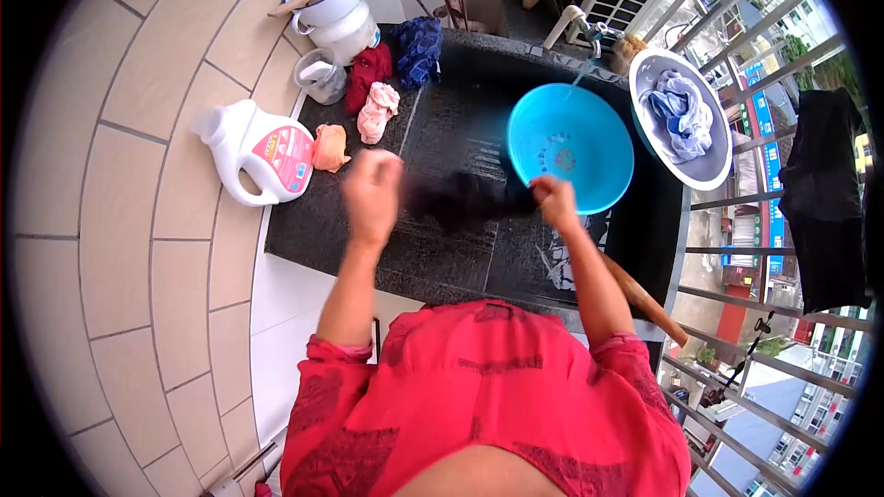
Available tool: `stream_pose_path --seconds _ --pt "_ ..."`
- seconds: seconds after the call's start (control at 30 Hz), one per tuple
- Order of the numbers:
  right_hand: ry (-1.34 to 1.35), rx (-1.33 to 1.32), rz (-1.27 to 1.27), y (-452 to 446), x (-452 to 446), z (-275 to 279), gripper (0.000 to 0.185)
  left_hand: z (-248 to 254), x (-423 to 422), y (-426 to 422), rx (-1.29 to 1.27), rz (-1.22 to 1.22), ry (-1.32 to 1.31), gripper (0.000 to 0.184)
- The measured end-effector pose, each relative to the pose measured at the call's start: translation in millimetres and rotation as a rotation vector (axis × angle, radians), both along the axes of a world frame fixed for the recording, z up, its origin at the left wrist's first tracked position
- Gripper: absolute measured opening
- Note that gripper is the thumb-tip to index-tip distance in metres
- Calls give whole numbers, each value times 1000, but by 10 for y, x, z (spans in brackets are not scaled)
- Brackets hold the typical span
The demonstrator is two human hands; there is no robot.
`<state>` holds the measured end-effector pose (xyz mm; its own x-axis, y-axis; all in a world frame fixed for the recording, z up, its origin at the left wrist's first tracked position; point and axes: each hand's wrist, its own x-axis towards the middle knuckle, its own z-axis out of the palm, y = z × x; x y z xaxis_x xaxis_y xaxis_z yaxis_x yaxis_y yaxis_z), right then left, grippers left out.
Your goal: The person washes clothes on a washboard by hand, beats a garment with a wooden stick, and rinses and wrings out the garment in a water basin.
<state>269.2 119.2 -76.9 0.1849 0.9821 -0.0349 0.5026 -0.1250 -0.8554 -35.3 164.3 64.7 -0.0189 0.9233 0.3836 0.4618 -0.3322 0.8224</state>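
Note:
A dark cloth, blurred by motion, stretches between my hands over the black stone counter. My right hand is closed on its right end, beside the near rim of the blue basin. On the left, my left hand is closed and raised near the cloth's other end; whether it grips the cloth is hidden by blur. Water from the tap falls into the blue basin. Small bundled cloths, orange, pink, red and dark blue, lie beyond my left hand.
A white detergent jug, a clear plastic jug and a white enamel pot line the left side. At the right stands a white basin holding light blue cloth. A wooden stick leans by the right edge, near metal railings.

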Motion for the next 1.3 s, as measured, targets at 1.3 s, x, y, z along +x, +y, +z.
stream_pose_path --seconds 1.3 --pt "34 63 365 418 704 1420 23 1467 784 408 -732 -720 -1048 17"
